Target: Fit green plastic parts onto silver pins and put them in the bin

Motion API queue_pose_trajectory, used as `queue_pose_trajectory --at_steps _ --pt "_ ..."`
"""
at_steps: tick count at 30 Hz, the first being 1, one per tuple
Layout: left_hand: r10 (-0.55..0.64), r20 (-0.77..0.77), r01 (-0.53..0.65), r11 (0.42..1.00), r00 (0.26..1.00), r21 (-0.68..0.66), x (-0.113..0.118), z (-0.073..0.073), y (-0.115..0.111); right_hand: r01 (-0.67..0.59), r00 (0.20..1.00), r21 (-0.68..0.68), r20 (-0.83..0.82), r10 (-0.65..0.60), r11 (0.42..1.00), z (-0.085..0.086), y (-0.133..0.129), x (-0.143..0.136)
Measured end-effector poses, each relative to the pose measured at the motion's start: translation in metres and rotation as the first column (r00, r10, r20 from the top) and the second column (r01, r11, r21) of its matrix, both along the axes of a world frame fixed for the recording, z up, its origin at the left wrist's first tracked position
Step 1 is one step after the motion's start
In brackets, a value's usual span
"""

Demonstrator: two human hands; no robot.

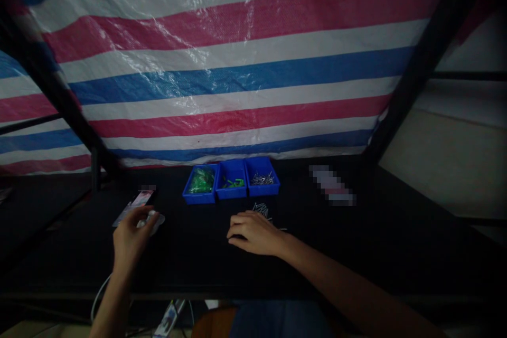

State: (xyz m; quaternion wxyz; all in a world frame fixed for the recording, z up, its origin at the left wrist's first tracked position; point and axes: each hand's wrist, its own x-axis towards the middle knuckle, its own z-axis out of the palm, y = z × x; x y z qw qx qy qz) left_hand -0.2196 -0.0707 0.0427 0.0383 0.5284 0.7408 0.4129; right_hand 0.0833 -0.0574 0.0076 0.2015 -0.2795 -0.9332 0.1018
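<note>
My left hand [130, 235] is on the left of the black table, its fingers curled and closed around a small white object [152, 213]. Under and beside those fingertips is a pale, see-through round piece [159, 222], partly hidden by the hand. My right hand [255, 232] rests low over the middle of the table with its fingers bent together and tips turned down. Whatever may be between them is hidden. A loose heap of metal screws [261, 209] lies just beyond its knuckles, partly covered by the hand.
Three blue bins stand side by side: one with a green-filled plastic bag [201, 180], one with green plugs [233, 183], one with screws [261, 178]. A flat printed packet [134, 205] lies left, a blurred item [331, 186] right. Striped sheeting [237, 79] hangs behind.
</note>
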Motion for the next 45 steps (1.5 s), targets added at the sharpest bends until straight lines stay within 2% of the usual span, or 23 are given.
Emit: queue_pose_trajectory --at_steps 2,4,8,15,21,24,29,32,37,41,43,45 --pt "-0.048 -0.179 0.027 0.993 0.983 -0.117 -0.010 -0.003 0.008 0.007 1.000 0.007 -0.007 -0.007 1.000 -0.001 0.001 0.001" --pt "-0.105 -0.290 0.048 0.979 0.951 -0.198 -0.015 -0.007 0.011 0.011 1.000 0.012 -0.017 -0.011 1.000 -0.001 0.002 0.002" --pt "-0.134 -0.389 0.039 0.970 0.911 -0.241 -0.019 -0.015 0.008 0.016 0.999 0.011 -0.032 -0.016 1.000 -0.002 0.004 0.003" --pt "-0.139 -0.419 0.057 0.978 0.897 -0.203 -0.018 -0.021 0.006 0.011 0.999 0.010 -0.036 -0.010 1.000 -0.002 0.005 0.003" --pt "-0.147 -0.431 0.111 0.988 0.890 -0.107 -0.023 -0.034 0.008 0.008 0.999 0.011 -0.054 -0.008 1.000 -0.003 0.005 0.004" --pt "-0.170 -0.458 0.115 0.983 0.873 -0.145 -0.028 -0.039 0.011 0.010 0.998 0.009 -0.054 -0.010 1.000 -0.003 0.005 0.004" --pt "-0.346 -0.498 0.223 0.930 0.795 -0.292 -0.040 -0.037 0.018 0.013 0.999 0.013 -0.048 -0.013 1.000 -0.003 0.005 0.004" --pt "-0.388 -0.504 0.267 0.917 0.771 -0.297 -0.045 -0.037 0.022 0.013 0.999 0.004 -0.050 -0.013 1.000 -0.003 0.005 0.003" --pt "-0.317 -0.533 0.268 0.948 0.784 -0.169 -0.046 -0.045 0.029 0.013 0.999 -0.011 -0.043 -0.013 1.000 -0.003 0.005 0.003" --pt "-0.308 -0.518 0.279 0.951 0.798 -0.134 -0.042 -0.040 0.032 0.012 0.999 -0.004 -0.048 -0.012 1.000 -0.003 0.006 0.003" --pt "-0.254 -0.519 0.235 0.967 0.816 -0.102 -0.038 -0.033 0.022 0.010 0.999 -0.001 -0.050 -0.010 1.000 -0.003 0.006 0.003" --pt "-0.127 -0.537 0.122 0.991 0.834 -0.046 -0.034 -0.027 0.003 0.008 0.999 -0.001 -0.048 -0.008 1.000 -0.002 0.006 0.004"
